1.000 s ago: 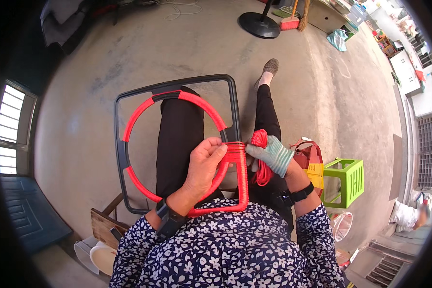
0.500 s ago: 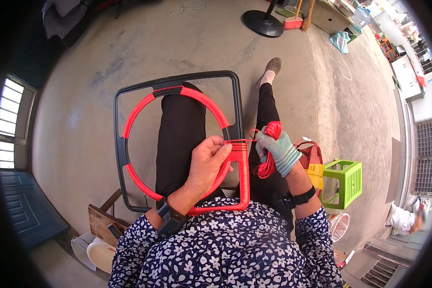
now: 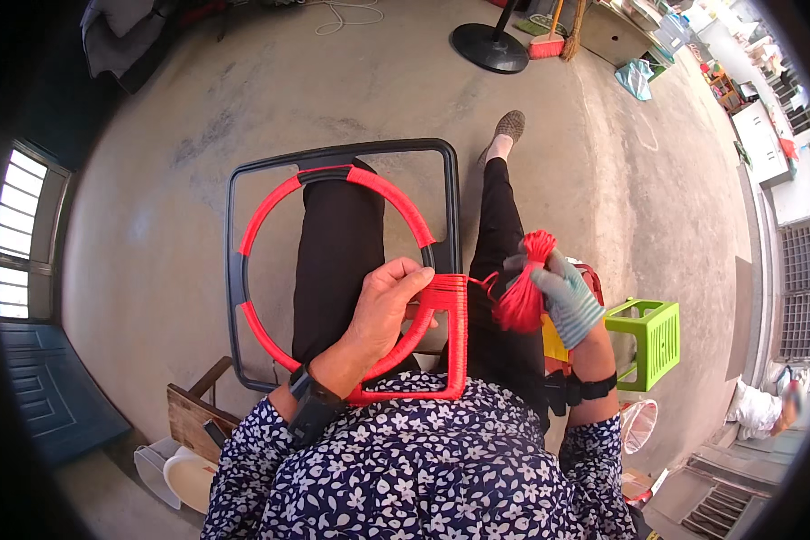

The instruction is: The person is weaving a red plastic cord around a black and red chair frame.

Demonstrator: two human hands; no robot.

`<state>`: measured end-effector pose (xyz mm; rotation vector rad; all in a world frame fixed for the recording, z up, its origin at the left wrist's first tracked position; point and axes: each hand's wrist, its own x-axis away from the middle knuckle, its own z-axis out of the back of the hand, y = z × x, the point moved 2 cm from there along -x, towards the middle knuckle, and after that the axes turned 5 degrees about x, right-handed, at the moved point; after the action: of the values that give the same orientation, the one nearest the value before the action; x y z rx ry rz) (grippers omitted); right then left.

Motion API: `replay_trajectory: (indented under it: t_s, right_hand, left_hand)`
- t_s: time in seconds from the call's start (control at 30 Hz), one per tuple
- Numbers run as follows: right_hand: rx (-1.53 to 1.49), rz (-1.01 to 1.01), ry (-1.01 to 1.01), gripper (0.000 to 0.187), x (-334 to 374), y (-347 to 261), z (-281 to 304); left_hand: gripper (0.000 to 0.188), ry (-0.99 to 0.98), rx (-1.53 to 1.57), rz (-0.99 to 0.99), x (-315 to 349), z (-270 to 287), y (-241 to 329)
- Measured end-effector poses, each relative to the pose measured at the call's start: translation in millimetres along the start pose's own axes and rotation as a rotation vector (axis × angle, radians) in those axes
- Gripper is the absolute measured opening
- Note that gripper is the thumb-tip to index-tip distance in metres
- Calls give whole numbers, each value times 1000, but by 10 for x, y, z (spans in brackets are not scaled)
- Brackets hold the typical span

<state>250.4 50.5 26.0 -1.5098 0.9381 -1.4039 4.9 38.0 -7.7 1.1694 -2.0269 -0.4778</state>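
Observation:
Across my lap rests a black square frame [image 3: 454, 198] with a round inner ring. Red cord is wound tightly over several stretches of the ring and over the near right corner of the frame. My bare left hand [image 3: 378, 310] pinches the red-wrapped section [image 3: 445, 292] where ring and frame meet, thumb on top. To its right, my right hand [image 3: 571, 297], in a grey-green striped glove, is closed around a hank of red cord [image 3: 520, 301]. A short strand runs slack from the wrapping to the hank. The right fingertips are partly hidden.
A green plastic stool [image 3: 652, 342] stands at the right, beside a red and yellow bag [image 3: 556, 342] partly behind my arm. At the left are a wooden stool [image 3: 193, 418] and a pale basin [image 3: 189, 477]. Farther off stand a round black base [image 3: 490, 49] and a red broom [image 3: 546, 45].
My right hand has moved right, away from the frame, carrying the hank of cord. The frame has shifted slightly right. My left hand keeps its hold at nearly the same place.

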Motion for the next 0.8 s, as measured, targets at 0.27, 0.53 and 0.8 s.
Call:
replay_trajectory:
  t_s: [0.27, 0.53, 0.8]
  right_hand:
    - [965, 283, -600, 51, -75, 218, -560]
    - [152, 399, 144, 70, -626, 270, -453]
    - [1053, 998, -84, 64, -181, -448, -972]
  left_hand:
    - [17, 97, -384, -278, 7, -44, -38]
    - [15, 296, -728, -593, 100, -115, 93]
    - [21, 95, -1071, -1296, 317, -290, 260]
